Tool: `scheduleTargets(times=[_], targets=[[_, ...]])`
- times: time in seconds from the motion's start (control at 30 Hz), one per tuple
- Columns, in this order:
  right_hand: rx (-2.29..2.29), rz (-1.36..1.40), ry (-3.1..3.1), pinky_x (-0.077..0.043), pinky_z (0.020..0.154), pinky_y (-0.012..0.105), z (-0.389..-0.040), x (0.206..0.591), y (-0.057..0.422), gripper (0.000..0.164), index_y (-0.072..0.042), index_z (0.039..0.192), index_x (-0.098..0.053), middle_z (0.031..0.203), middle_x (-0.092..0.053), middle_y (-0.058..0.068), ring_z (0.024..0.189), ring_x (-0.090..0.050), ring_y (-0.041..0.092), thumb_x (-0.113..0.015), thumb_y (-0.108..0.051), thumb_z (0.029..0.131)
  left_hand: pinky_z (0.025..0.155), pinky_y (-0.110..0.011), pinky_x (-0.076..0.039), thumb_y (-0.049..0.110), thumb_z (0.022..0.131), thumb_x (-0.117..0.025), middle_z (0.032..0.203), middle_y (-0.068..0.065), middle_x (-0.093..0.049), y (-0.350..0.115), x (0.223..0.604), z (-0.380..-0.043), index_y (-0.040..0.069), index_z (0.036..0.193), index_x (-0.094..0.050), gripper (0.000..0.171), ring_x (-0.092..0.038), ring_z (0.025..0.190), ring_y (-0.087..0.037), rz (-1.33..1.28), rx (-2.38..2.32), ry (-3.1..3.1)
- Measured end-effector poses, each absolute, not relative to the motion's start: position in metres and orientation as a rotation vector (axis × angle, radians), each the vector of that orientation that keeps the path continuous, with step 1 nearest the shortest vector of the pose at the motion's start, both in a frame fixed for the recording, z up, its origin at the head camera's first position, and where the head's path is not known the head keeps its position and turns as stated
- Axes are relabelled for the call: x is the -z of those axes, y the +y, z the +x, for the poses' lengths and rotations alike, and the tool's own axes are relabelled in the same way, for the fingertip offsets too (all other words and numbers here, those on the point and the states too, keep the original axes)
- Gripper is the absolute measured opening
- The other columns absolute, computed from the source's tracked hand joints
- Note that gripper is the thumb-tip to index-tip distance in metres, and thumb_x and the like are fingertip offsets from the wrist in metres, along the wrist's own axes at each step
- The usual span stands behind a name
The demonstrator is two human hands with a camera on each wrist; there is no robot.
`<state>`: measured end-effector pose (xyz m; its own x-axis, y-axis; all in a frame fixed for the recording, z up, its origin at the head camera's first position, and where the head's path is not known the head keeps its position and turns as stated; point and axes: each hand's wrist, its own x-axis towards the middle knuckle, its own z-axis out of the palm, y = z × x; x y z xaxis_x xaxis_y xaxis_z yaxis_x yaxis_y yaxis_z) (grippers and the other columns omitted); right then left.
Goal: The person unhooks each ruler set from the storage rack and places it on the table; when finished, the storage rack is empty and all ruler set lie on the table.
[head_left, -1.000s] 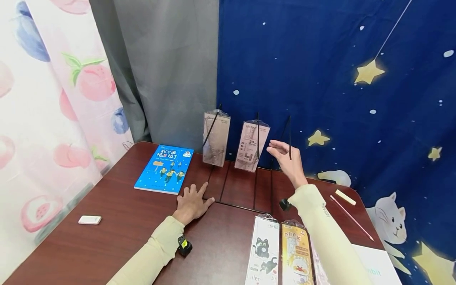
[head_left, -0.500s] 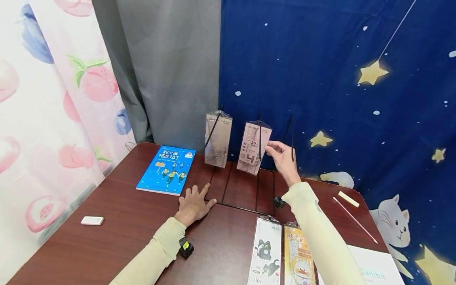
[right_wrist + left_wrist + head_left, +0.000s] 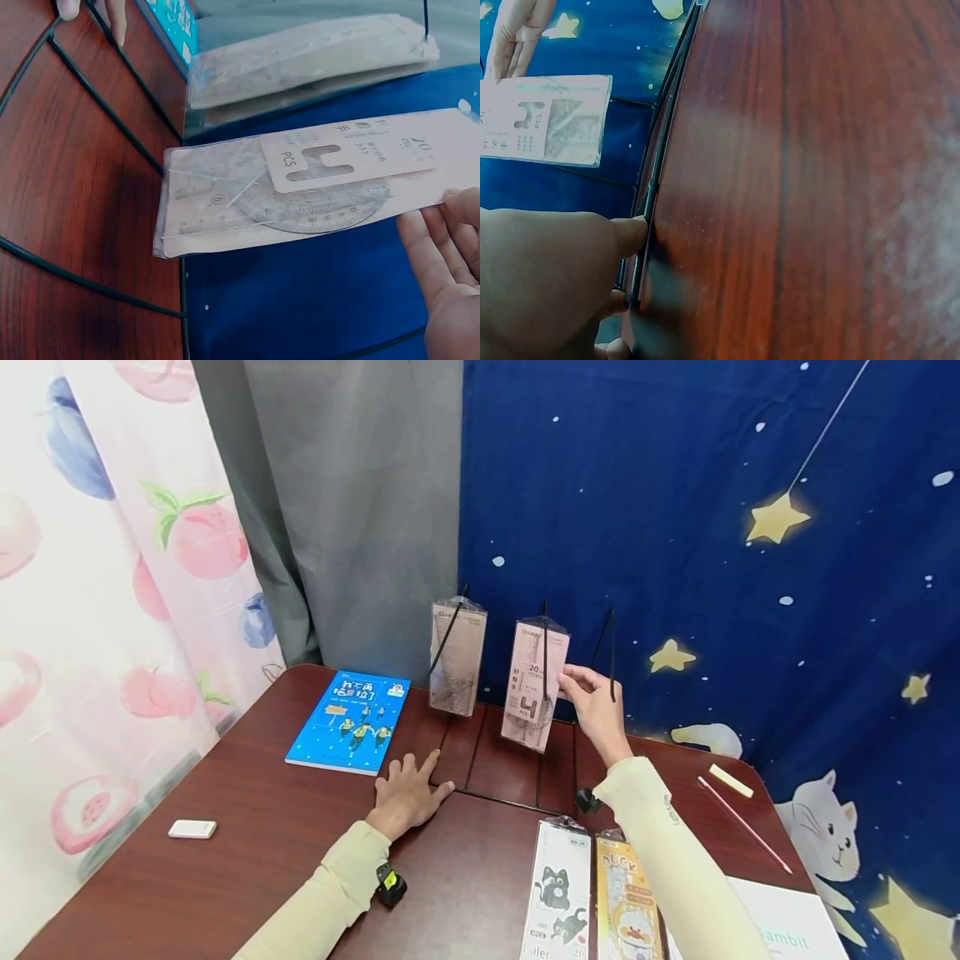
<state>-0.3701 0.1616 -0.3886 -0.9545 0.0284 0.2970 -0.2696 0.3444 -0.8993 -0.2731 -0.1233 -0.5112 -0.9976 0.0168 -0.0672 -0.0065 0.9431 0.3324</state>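
Note:
My right hand (image 3: pixel 597 708) pinches the right edge of a pink ruler set pack (image 3: pixel 525 693) that hangs from the middle hook of a black wire rack (image 3: pixel 498 796). In the right wrist view, a clear protractor (image 3: pixel 322 217) shows through the pack's plastic, and the thumb lies on its near face with fingers behind. My left hand (image 3: pixel 407 795) rests with spread fingers at the rack's base wire on the table; the left wrist view shows a fingertip right at that wire. Another ruler set pack (image 3: pixel 457 660) hangs on the left hook.
A blue book (image 3: pixel 348 722) lies left of the rack, and a white eraser (image 3: pixel 192 829) farther left. Cat-print (image 3: pixel 555 893) and duck-print (image 3: pixel 628 893) packs lie in front. A pink pencil (image 3: pixel 742 822), a cream stick (image 3: pixel 731 780) and a white box (image 3: pixel 787 918) are at the right.
My right hand has moved left to the pink pack and taken hold of its edge. The pack's lower end has swung toward me. My left hand has stayed in place.

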Motion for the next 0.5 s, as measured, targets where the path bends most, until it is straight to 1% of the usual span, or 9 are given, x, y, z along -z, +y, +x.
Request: scheduleTargets(times=[0.13,0.23,0.37,0.43,0.5], targets=[[-1.613,0.226,-2.36,-0.06,0.078,0.02,-0.36,0.389,0.162,0.032,-0.004,0.118,-0.077,0.11,-0.078,0.021,0.091,-0.079,0.025,-0.076,-0.028,0.096,0.09,-0.061,-0.046,0.055,0.102,-0.057,0.144,-0.022,-0.046,-0.122,0.511,-0.273,0.022,0.161,-0.04,0.07,-0.045,0.12,-0.039,0.002,-0.514,3.022],[-1.596,0.25,-2.366,-0.059,0.077,0.019,-0.352,0.389,0.161,0.031,-0.004,0.117,-0.077,0.108,-0.078,0.021,0.092,-0.079,0.03,-0.076,-0.027,0.097,0.09,-0.061,-0.046,0.055,0.102,-0.057,0.144,-0.022,-0.046,-0.123,0.512,-0.273,0.022,0.161,-0.04,0.07,-0.045,0.119,-0.039,-0.006,-0.512,3.019],[-1.589,0.277,-2.371,-0.059,0.076,0.019,-0.344,0.39,0.161,0.027,-0.004,0.116,-0.077,0.106,-0.078,0.02,0.087,-0.08,0.021,-0.075,-0.023,0.097,0.089,-0.061,-0.046,0.056,0.101,-0.058,0.143,-0.022,-0.047,-0.123,0.512,-0.273,0.022,0.161,-0.04,0.071,-0.045,0.118,-0.039,-0.012,-0.513,3.019],[-1.582,0.278,-2.368,-0.059,0.075,0.018,-0.34,0.391,0.161,0.026,-0.003,0.114,-0.077,0.105,-0.079,0.02,0.083,-0.078,0.012,-0.076,-0.022,0.096,0.088,-0.06,-0.046,0.056,0.101,-0.058,0.142,-0.022,-0.047,-0.123,0.512,-0.273,0.022,0.161,-0.041,0.071,-0.046,0.117,-0.039,-0.009,-0.509,3.022],[-1.613,0.275,-2.346,-0.06,0.074,0.02,-0.337,0.392,0.162,0.026,0.0,0.113,-0.077,0.103,-0.079,0.021,0.081,-0.078,0.01,-0.076,-0.019,0.096,0.088,-0.06,-0.046,0.056,0.101,-0.057,0.142,-0.022,-0.047,-0.123,0.511,-0.273,0.022,0.161,-0.04,0.07,-0.046,0.117,-0.039,-0.007,-0.509,3.021]])
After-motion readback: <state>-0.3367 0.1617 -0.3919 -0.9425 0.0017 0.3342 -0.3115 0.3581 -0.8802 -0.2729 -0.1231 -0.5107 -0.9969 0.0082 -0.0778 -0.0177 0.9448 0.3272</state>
